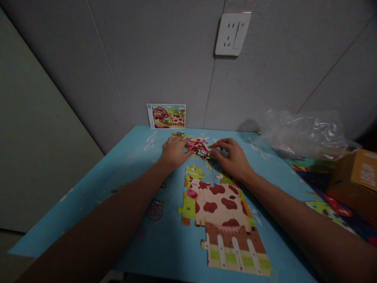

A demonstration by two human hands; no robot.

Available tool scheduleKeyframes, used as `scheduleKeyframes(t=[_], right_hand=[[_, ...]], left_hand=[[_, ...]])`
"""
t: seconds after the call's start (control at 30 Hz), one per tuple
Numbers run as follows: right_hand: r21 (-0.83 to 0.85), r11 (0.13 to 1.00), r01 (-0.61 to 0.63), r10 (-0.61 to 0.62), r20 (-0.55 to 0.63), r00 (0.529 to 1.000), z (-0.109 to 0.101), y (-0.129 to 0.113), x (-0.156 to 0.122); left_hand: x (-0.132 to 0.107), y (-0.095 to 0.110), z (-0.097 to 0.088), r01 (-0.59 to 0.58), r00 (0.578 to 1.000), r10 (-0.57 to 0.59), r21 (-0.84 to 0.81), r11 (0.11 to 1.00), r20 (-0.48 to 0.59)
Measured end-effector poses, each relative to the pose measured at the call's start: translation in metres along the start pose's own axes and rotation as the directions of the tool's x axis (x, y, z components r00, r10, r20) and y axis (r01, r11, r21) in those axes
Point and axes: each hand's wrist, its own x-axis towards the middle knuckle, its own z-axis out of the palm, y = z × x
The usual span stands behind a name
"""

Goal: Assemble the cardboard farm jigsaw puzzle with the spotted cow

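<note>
Puzzle section (220,210), joined into a printed cow and fence, lay flat on the desk (132,157) at the lower centre of the frame, likely light but apt to split at its joints unless slid flat. Mid-frame, loose pieces (198,146) lay heaped, presumably stiff card best pinched by the edges. Fingers of the right hand (232,158) curled at the heap's right, those of the left hand (175,152) spread at its left; in the dim blur I couldn't tell whether either gripped anything. Picture card (169,116) stood behind.
</note>
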Motion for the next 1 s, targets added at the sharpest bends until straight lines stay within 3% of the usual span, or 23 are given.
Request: scheduleKeyframes(t=[0.13, 0.27, 0.57, 0.77, 1.0], right_hand=[[-0.071, 0.993, 0.091, -0.083, 0.102, 0.991, 0.002, -0.003, -0.003], [-0.097, 0.989, 0.109, -0.085, 0.221, 0.971, 0.006, 0.005, -0.002], [-0.194, 0.980, -0.047, 0.086, 0.195, 0.977, -0.001, 0.002, 0.002], [-0.366, 0.909, -0.199, 0.255, 0.112, 0.960, -0.004, 0.000, 0.000], [-0.294, 0.955, 0.036, 0.046, 0.268, 0.962, -0.001, -0.005, -0.002]], left_hand=[[0.000, -0.002, 0.000, -0.011, 1.000, 0.011, 0.000, 1.000, -0.007], [0.002, -0.005, 0.002, -0.024, 1.000, 0.023, -0.028, 0.999, -0.017], [0.006, -0.006, 0.002, -0.036, 0.999, 0.033, -0.062, 0.997, -0.041], [0.005, -0.003, -0.001, -0.068, 0.992, 0.057, -0.099, 0.993, -0.113], [0.005, -0.002, -0.005, -0.065, 0.991, 0.041, -0.196, 0.978, -0.125]])
